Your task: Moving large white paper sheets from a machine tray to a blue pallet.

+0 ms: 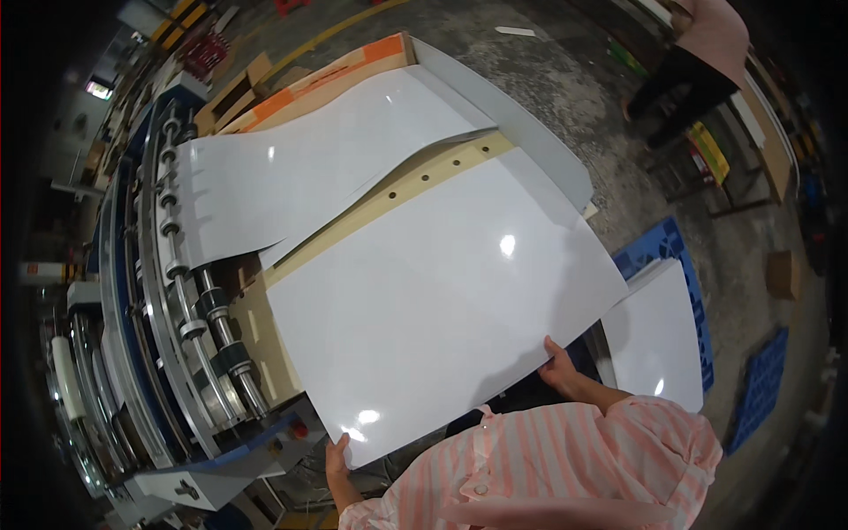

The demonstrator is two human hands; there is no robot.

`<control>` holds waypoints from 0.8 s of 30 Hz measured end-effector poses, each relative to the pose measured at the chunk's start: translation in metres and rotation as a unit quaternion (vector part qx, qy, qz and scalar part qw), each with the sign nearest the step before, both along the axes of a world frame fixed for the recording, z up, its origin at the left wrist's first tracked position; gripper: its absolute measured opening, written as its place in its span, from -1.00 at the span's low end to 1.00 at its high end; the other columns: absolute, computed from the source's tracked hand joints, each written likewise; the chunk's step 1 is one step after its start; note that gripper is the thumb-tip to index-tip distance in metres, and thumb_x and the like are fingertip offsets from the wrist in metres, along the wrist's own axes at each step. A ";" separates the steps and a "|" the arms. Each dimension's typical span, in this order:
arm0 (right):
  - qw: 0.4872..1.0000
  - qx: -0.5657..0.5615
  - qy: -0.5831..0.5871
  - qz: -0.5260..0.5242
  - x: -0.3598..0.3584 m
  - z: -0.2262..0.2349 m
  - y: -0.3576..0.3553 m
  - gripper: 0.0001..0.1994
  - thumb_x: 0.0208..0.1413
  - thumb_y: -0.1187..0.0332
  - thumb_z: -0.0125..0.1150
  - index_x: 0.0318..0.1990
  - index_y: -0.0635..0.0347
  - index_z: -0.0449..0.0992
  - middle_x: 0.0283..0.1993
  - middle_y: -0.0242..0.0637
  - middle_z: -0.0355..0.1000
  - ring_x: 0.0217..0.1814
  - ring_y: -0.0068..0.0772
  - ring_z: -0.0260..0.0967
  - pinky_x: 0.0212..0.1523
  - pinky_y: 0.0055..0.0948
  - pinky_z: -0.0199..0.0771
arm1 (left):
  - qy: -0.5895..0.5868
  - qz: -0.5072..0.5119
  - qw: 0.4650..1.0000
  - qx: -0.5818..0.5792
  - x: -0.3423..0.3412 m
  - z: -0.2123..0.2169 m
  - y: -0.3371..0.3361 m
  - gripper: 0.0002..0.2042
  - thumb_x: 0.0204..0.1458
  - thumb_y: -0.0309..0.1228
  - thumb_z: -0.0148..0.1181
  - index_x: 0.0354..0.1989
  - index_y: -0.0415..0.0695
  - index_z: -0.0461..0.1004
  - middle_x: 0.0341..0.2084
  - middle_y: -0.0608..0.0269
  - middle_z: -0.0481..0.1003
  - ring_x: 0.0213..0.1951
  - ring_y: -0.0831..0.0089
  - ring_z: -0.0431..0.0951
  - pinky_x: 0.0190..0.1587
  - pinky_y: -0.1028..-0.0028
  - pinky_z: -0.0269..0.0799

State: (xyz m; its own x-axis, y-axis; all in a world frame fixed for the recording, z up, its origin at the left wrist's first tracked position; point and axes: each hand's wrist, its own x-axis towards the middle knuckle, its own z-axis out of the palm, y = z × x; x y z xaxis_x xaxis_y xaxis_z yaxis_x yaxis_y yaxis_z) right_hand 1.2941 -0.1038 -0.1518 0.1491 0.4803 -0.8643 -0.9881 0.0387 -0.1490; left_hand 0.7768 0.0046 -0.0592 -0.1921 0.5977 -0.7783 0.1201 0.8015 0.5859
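A large glossy white sheet (424,274) lies slantwise before me over a tan board with a row of round holes. My left hand (337,458) grips its near left corner, thumb on top and fingers hidden beneath. Farther right along the same near edge, my right hand (558,367) pinches the sheet, the thumb over it. Another glossy sheet (291,159) lies beyond, its left end at the machine's rollers (170,208) and its near edge curling up off the board (408,187). Whether I hold one sheet or several, I cannot tell.
The roller machine (132,291) stands along the left. A grey panel (503,110) and an orange-topped board (327,79) border the far side. At right, white sheets (658,340) are stacked on a blue pallet (671,247); another blue pallet (758,389) lies beyond. A person (698,66) stands far right.
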 end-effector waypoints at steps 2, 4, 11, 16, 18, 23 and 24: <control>0.996 0.076 -0.003 -0.035 -0.008 -0.010 0.001 -0.67 0.00 0.38 -0.07 -0.05 0.22 0.17 -0.06 -0.21 0.21 0.02 -0.25 0.12 0.08 -0.24 0.07 | -0.096 0.033 0.994 -0.033 -0.011 -0.010 0.001 -0.58 -0.15 -0.44 0.11 -0.09 -0.30 0.20 -0.25 0.17 0.34 -0.22 0.34 0.34 -0.16 0.40 0.23; 0.996 0.062 0.002 -0.060 -0.010 -0.035 -0.002 -0.67 -0.02 0.41 -0.08 -0.05 0.22 0.16 -0.04 -0.20 0.20 0.03 -0.22 0.10 0.09 -0.21 0.03 | -0.108 0.017 0.994 -0.009 -0.017 -0.024 0.001 -0.59 -0.15 -0.45 0.11 -0.10 -0.29 0.20 -0.25 0.16 0.34 -0.21 0.34 0.34 -0.17 0.40 0.25; 0.989 0.118 0.024 -0.080 -0.013 -0.097 0.008 -0.57 -0.11 0.31 -0.04 -0.04 0.23 0.15 -0.01 -0.15 0.17 0.05 -0.11 0.07 0.07 -0.11 0.00 | 0.034 -0.031 0.997 0.067 0.003 -0.065 0.062 -0.58 -0.09 -0.17 0.01 -0.13 -0.20 0.22 -0.18 0.17 0.27 -0.12 0.30 0.27 -0.12 0.34 0.19; 0.997 0.072 0.005 -0.008 -0.012 -0.093 0.009 -0.53 -0.15 0.25 -0.01 -0.04 0.24 0.14 -0.01 -0.15 0.17 0.06 -0.09 0.06 0.06 -0.11 0.01 | 0.090 0.138 0.968 0.188 -0.009 -0.082 0.116 -0.40 -0.05 0.04 -0.23 -0.03 -0.27 0.15 -0.08 0.08 0.21 -0.08 0.21 0.23 -0.06 0.35 0.14; 0.986 -0.151 -0.068 0.000 0.011 -0.086 0.006 -0.53 -0.19 0.29 0.05 -0.07 0.25 0.15 -0.10 -0.19 0.21 0.00 -0.15 0.10 0.01 -0.21 0.07 | 0.211 0.154 0.951 0.163 -0.006 -0.085 0.115 -0.35 -0.04 0.08 -0.30 0.00 -0.31 0.12 -0.04 0.05 0.18 -0.06 0.17 0.21 -0.05 0.35 0.13; 0.727 -0.259 -0.634 0.051 0.181 -0.117 0.028 -0.43 -0.12 0.31 0.05 0.02 0.46 0.06 0.06 0.08 0.06 0.13 -0.15 -0.01 0.09 -0.39 -0.04 | 0.180 0.132 0.961 0.162 0.009 -0.091 0.116 -0.30 -0.05 0.10 -0.31 0.07 -0.32 -0.01 0.05 0.01 0.04 0.04 0.17 0.10 0.03 0.34 0.03; 0.651 -0.343 -0.670 0.098 0.198 -0.107 0.057 -0.44 -0.09 0.20 0.02 0.00 0.46 0.11 0.05 0.08 0.08 0.14 -0.12 -0.01 0.08 -0.38 -0.04 | 0.213 0.129 0.956 0.156 0.007 -0.089 0.112 -0.29 -0.05 0.10 -0.31 0.08 -0.32 -0.03 0.07 0.03 0.02 0.05 0.18 0.08 0.03 0.34 0.02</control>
State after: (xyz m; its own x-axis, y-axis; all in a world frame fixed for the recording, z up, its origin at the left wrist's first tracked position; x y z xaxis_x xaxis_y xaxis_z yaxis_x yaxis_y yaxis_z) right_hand 1.4922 -0.0470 -0.2586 0.9842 0.1722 -0.0413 0.0712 -0.5987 -0.7978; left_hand 0.7837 0.1164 -0.1484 -0.6239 0.6782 -0.3885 0.2224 0.6305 0.7436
